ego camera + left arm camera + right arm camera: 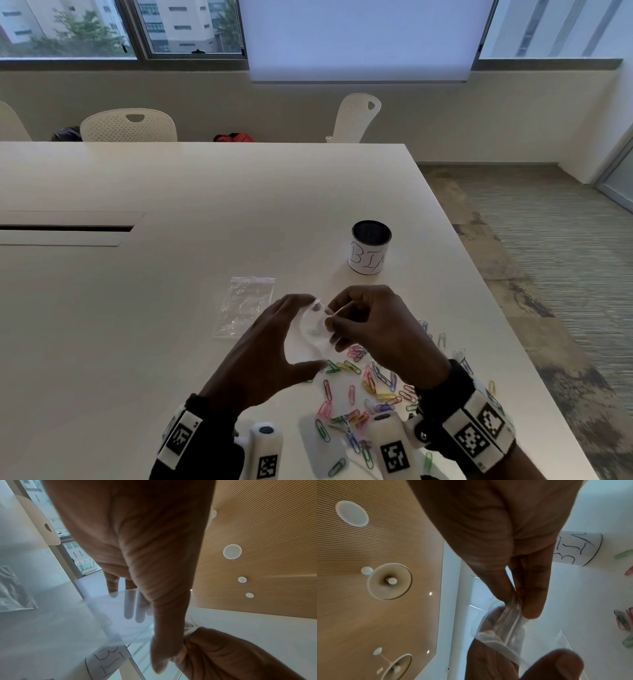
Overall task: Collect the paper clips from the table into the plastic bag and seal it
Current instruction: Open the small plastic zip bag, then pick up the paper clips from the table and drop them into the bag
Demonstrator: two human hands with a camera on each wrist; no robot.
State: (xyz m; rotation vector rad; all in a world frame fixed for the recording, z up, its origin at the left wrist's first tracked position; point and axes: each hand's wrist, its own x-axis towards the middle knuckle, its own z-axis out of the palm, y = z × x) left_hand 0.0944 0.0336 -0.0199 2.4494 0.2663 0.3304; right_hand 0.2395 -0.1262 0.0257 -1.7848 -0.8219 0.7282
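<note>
Above the table, both hands hold a small clear plastic bag. My left hand cups it from the left, thumb underneath and fingers behind the film. My right hand pinches the bag's top strip. A faint green shape shows through the plastic. In the right wrist view the right hand has thumb and finger closed on the bag's zip strip. In the left wrist view the left hand's fingers show through the bag. Several coloured paper clips lie scattered under and near the right hand.
A second clear bag lies flat on the white table, left of the hands. A cup marked "BIN" stands beyond the hands. The table's right edge runs close past the clips. Chairs stand at the far side.
</note>
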